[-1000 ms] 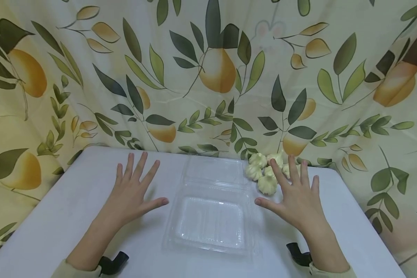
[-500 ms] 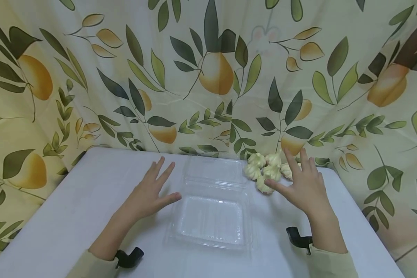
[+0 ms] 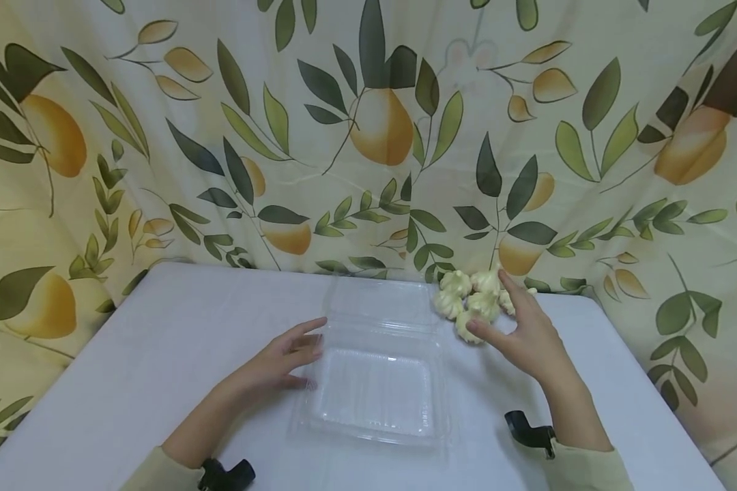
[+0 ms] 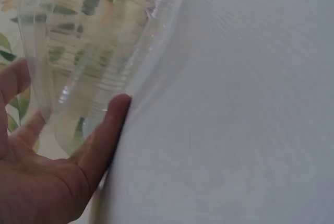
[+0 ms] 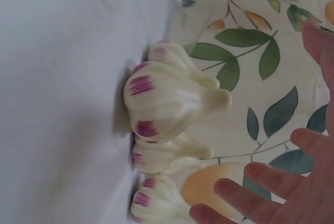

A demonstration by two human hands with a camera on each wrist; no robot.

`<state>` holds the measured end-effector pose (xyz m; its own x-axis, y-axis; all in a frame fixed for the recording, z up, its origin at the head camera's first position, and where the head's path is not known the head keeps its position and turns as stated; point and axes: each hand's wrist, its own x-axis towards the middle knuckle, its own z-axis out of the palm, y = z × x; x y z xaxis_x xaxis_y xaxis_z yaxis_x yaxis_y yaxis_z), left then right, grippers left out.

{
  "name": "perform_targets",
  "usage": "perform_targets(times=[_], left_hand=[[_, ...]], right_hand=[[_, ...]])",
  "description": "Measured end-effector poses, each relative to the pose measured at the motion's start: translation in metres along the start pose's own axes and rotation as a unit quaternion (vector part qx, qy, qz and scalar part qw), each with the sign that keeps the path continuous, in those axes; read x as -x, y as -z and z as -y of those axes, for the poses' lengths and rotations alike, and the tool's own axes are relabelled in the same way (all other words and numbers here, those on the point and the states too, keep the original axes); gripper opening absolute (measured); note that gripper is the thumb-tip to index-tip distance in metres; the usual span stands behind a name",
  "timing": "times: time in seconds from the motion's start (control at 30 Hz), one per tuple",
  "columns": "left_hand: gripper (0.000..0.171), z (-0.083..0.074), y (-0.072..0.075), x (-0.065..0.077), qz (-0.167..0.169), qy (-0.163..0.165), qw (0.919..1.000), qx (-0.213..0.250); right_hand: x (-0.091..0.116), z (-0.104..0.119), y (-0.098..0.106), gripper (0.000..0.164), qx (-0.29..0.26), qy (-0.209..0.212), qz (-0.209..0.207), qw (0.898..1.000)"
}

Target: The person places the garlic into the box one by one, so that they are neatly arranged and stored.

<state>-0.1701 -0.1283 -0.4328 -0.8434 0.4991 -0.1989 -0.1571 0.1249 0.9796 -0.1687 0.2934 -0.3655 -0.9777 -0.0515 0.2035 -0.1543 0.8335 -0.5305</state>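
A transparent plastic clamshell container lies with its lid folded back, near the table's middle. My left hand is at the container's left edge, thumb and fingers spread slightly. In the left wrist view, its thumb is right by the rim and other fingers overlap the clear wall. Several garlic bulbs, cream with purple streaks in the right wrist view, cluster to the right of the lid. Over their right side hovers my right hand, holding nothing, thumb and index finger apart.
The white table backs onto a curtain printed with fruit and leaves. A black wrist mount is on each forearm, the right mount just above the tabletop.
My left hand has moved right and down to the container's edge, its fingers drawing closer together. My right hand has lowered toward the garlic bulbs, its fingers less spread.
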Motion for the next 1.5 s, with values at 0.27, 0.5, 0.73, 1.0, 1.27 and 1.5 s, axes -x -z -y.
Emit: perform_targets(times=[0.27, 0.5, 0.73, 1.0, 1.27, 1.5], left_hand=[[0.071, 0.019, 0.016, 0.005, 0.040, 0.002, 0.9939, 0.103], [0.069, 0.032, 0.025, 0.011, 0.074, -0.029, 0.9912, 0.106], [0.064, 0.036, 0.027, 0.014, 0.075, -0.050, 0.9915, 0.094], [0.064, 0.035, 0.026, 0.011, 0.085, -0.058, 0.9898, 0.099], [0.066, 0.032, 0.021, 0.002, 0.107, -0.067, 0.9856, 0.112], [0.069, 0.027, 0.018, -0.003, 0.108, -0.062, 0.9857, 0.114]], right_hand=[[-0.002, -0.006, -0.011, 0.106, -0.022, 0.001, 0.017, 1.000], [-0.003, -0.010, -0.022, 0.102, -0.037, -0.017, 0.037, 0.999], [-0.007, -0.010, -0.031, 0.095, -0.052, -0.029, 0.052, 0.997], [-0.005, -0.011, -0.032, 0.091, -0.068, -0.041, 0.062, 0.995], [0.002, -0.017, -0.032, 0.085, -0.067, -0.042, 0.058, 0.995], [0.003, -0.021, -0.033, 0.072, -0.050, -0.036, 0.072, 0.995]])
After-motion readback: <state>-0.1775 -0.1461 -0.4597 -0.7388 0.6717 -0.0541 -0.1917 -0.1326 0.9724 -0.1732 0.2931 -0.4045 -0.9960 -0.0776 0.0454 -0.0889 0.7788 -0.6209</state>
